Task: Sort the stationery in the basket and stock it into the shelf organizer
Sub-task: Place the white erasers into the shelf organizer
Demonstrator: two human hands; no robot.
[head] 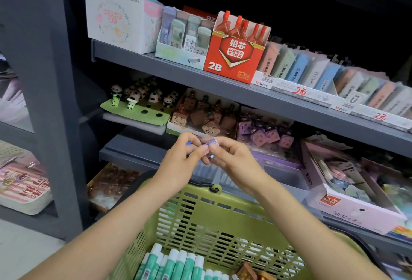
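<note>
Above the green basket [200, 219], both hands meet on a small blue and purple packet [212, 143]. My left hand [185, 159] pinches its left end, and my right hand [231, 159] pinches its right end between thumb and fingers. Most of the packet is hidden by the fingers. Inside the basket lie several green and white glue sticks [176, 264] and some small brown items [247, 272]. Directly behind the hands, the grey shelf [223, 79] carries boxes of stationery.
The upper shelf holds a white floral box [120, 19], lead refill cases [185, 32], a red 2B lead box [234, 52] and pastel erasers [323, 72]. Below are panda toppers [138, 99], brown [205, 119] and purple [265, 132] charms. A grey post [44, 79] stands left.
</note>
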